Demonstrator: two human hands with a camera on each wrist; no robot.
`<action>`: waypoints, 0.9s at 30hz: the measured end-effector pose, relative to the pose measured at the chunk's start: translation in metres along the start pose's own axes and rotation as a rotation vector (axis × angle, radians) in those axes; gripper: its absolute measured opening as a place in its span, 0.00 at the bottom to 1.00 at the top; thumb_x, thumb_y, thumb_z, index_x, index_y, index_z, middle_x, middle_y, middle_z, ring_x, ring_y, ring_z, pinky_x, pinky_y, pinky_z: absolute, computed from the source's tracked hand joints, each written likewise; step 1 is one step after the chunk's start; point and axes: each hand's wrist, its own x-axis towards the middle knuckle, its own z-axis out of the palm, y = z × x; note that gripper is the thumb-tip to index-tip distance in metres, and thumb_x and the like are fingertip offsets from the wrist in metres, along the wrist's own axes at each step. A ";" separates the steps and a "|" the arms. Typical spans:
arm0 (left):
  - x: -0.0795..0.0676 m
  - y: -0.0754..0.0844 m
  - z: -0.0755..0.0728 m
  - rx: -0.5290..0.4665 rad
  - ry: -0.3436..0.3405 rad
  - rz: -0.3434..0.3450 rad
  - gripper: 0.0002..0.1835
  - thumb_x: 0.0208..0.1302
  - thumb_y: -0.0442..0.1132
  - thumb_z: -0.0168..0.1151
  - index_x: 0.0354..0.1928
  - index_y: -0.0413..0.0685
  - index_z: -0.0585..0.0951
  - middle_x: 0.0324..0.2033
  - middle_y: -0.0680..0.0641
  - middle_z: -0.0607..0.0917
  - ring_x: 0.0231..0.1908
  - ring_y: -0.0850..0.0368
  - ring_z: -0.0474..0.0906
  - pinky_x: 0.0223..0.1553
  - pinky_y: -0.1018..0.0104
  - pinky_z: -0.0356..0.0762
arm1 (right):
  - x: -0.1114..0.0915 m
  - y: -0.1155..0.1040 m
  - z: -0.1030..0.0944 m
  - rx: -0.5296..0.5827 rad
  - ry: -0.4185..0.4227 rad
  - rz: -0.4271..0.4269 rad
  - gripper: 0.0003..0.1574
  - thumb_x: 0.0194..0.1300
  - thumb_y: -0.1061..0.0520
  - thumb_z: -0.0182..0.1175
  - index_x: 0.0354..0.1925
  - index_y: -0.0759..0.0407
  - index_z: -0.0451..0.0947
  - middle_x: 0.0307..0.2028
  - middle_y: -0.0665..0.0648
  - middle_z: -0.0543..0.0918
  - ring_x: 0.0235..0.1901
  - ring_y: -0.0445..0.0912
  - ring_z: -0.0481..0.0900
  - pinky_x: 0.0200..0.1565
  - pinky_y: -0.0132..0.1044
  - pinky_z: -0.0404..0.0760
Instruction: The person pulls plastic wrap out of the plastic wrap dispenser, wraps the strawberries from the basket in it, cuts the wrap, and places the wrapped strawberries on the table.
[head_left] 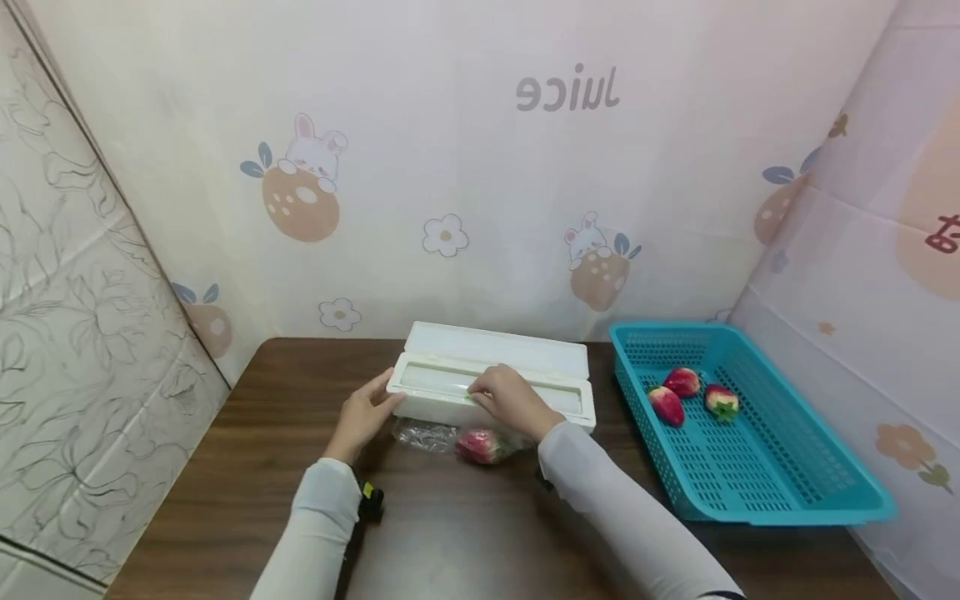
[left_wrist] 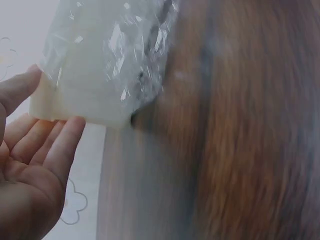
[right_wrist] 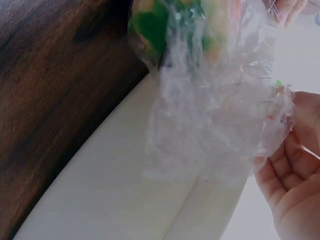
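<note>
My left hand [head_left: 366,414], part-spread, grips white box [head_left: 431,406]'s end | my right hand [head_left: 513,402] pinches clear film [right_wrist: 200,130] over it | head view only: turquoise basket [head_left: 757,475] right of box

The word "Juice" [head_left: 567,87] can be read in grey letters high on the pale back wall covering [head_left: 450,158]. It is shown mirrored, with the J placed at the right end and the final e at the left. On the side wall covering [head_left: 847,275], a dark red character [head_left: 943,234] is printed over a peach-coloured patch [head_left: 933,167]; it is cut off by the right edge and cannot be read.
</note>
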 end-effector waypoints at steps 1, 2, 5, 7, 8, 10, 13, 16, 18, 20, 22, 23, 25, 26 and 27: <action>0.001 0.002 0.002 0.014 -0.005 0.009 0.36 0.67 0.51 0.68 0.72 0.49 0.70 0.62 0.40 0.78 0.60 0.43 0.77 0.58 0.47 0.75 | 0.003 -0.004 0.000 0.007 -0.023 0.029 0.07 0.68 0.59 0.65 0.42 0.59 0.88 0.36 0.53 0.87 0.38 0.46 0.83 0.45 0.40 0.82; 0.002 0.004 0.003 0.026 -0.002 0.011 0.35 0.67 0.50 0.68 0.72 0.48 0.70 0.61 0.40 0.79 0.59 0.43 0.77 0.58 0.47 0.75 | 0.004 -0.007 0.000 0.017 -0.033 0.066 0.07 0.68 0.59 0.66 0.42 0.59 0.88 0.36 0.52 0.87 0.37 0.45 0.82 0.44 0.40 0.82; 0.003 0.005 0.005 0.038 -0.005 -0.016 0.34 0.66 0.49 0.68 0.72 0.50 0.70 0.61 0.42 0.79 0.59 0.45 0.77 0.58 0.47 0.74 | 0.005 -0.013 0.002 0.031 -0.050 0.156 0.06 0.68 0.60 0.65 0.41 0.59 0.88 0.35 0.52 0.87 0.37 0.45 0.83 0.44 0.40 0.82; 0.003 0.005 0.006 0.039 -0.012 -0.024 0.35 0.66 0.49 0.68 0.73 0.50 0.70 0.62 0.42 0.79 0.60 0.46 0.76 0.60 0.48 0.73 | 0.005 -0.016 0.004 0.041 -0.050 0.182 0.06 0.69 0.60 0.64 0.40 0.61 0.87 0.36 0.54 0.87 0.38 0.47 0.83 0.44 0.42 0.82; 0.003 0.004 0.006 0.038 -0.011 -0.022 0.35 0.67 0.49 0.68 0.73 0.51 0.69 0.62 0.42 0.78 0.61 0.46 0.76 0.60 0.48 0.73 | 0.006 -0.017 0.005 0.040 -0.047 0.186 0.07 0.69 0.61 0.63 0.40 0.61 0.86 0.36 0.55 0.86 0.39 0.48 0.83 0.45 0.43 0.82; 0.003 0.004 0.007 0.034 -0.002 -0.014 0.35 0.66 0.50 0.68 0.73 0.51 0.69 0.62 0.42 0.78 0.61 0.45 0.76 0.60 0.47 0.73 | 0.009 -0.020 0.006 0.040 -0.046 0.190 0.07 0.70 0.61 0.62 0.41 0.63 0.85 0.37 0.56 0.86 0.40 0.50 0.82 0.47 0.44 0.82; 0.004 0.003 0.009 0.023 0.007 -0.014 0.36 0.66 0.51 0.68 0.73 0.51 0.70 0.61 0.42 0.79 0.61 0.46 0.76 0.60 0.48 0.73 | 0.016 -0.026 0.010 0.029 -0.050 0.172 0.07 0.70 0.61 0.62 0.41 0.64 0.84 0.38 0.58 0.87 0.42 0.52 0.83 0.48 0.45 0.81; 0.003 0.002 0.010 0.014 0.007 -0.025 0.36 0.65 0.52 0.69 0.73 0.52 0.70 0.59 0.42 0.81 0.60 0.47 0.77 0.58 0.49 0.75 | 0.025 -0.032 0.014 0.020 -0.069 0.157 0.08 0.70 0.60 0.62 0.42 0.65 0.84 0.40 0.59 0.87 0.44 0.53 0.83 0.50 0.45 0.81; 0.003 0.002 0.010 0.010 0.011 -0.026 0.36 0.65 0.52 0.69 0.73 0.52 0.70 0.60 0.42 0.80 0.60 0.46 0.77 0.57 0.50 0.76 | 0.031 -0.035 0.017 0.011 -0.076 0.144 0.08 0.70 0.60 0.62 0.43 0.65 0.84 0.40 0.59 0.87 0.44 0.53 0.83 0.50 0.44 0.81; 0.002 0.001 0.009 0.019 0.018 -0.027 0.36 0.65 0.52 0.68 0.73 0.52 0.69 0.62 0.42 0.78 0.61 0.46 0.76 0.58 0.49 0.75 | 0.036 -0.038 0.019 0.001 -0.077 0.141 0.09 0.71 0.60 0.62 0.43 0.65 0.84 0.40 0.59 0.87 0.44 0.52 0.84 0.50 0.43 0.81; 0.001 0.001 0.009 0.037 0.026 -0.025 0.36 0.66 0.52 0.67 0.73 0.52 0.69 0.65 0.43 0.75 0.63 0.44 0.73 0.60 0.48 0.73 | 0.041 -0.041 0.022 -0.013 -0.076 0.142 0.09 0.71 0.60 0.62 0.43 0.65 0.84 0.40 0.59 0.87 0.44 0.52 0.84 0.50 0.42 0.81; 0.001 0.001 0.009 0.046 0.033 -0.025 0.36 0.67 0.52 0.67 0.73 0.53 0.69 0.66 0.43 0.74 0.64 0.44 0.73 0.61 0.47 0.72 | 0.044 -0.042 0.024 -0.024 -0.076 0.146 0.09 0.70 0.59 0.62 0.43 0.65 0.84 0.40 0.59 0.87 0.43 0.52 0.84 0.50 0.41 0.81; -0.001 0.002 0.010 0.058 0.051 -0.028 0.35 0.67 0.51 0.67 0.73 0.53 0.70 0.66 0.43 0.74 0.63 0.43 0.73 0.61 0.46 0.71 | 0.048 -0.045 0.028 -0.033 -0.077 0.149 0.09 0.70 0.59 0.63 0.43 0.65 0.84 0.39 0.58 0.87 0.43 0.51 0.83 0.50 0.40 0.81; -0.002 0.003 0.012 0.062 0.052 -0.029 0.34 0.66 0.51 0.68 0.72 0.53 0.70 0.65 0.43 0.76 0.63 0.43 0.74 0.61 0.46 0.72 | 0.051 -0.046 0.031 -0.039 -0.080 0.143 0.09 0.70 0.59 0.63 0.43 0.64 0.84 0.39 0.58 0.87 0.43 0.50 0.83 0.50 0.40 0.81; -0.003 0.003 0.014 0.067 0.048 -0.023 0.34 0.66 0.51 0.68 0.72 0.52 0.71 0.63 0.42 0.77 0.61 0.43 0.75 0.60 0.46 0.73 | 0.054 -0.048 0.033 -0.043 -0.082 0.133 0.10 0.70 0.58 0.63 0.43 0.64 0.84 0.40 0.58 0.87 0.42 0.50 0.83 0.50 0.39 0.81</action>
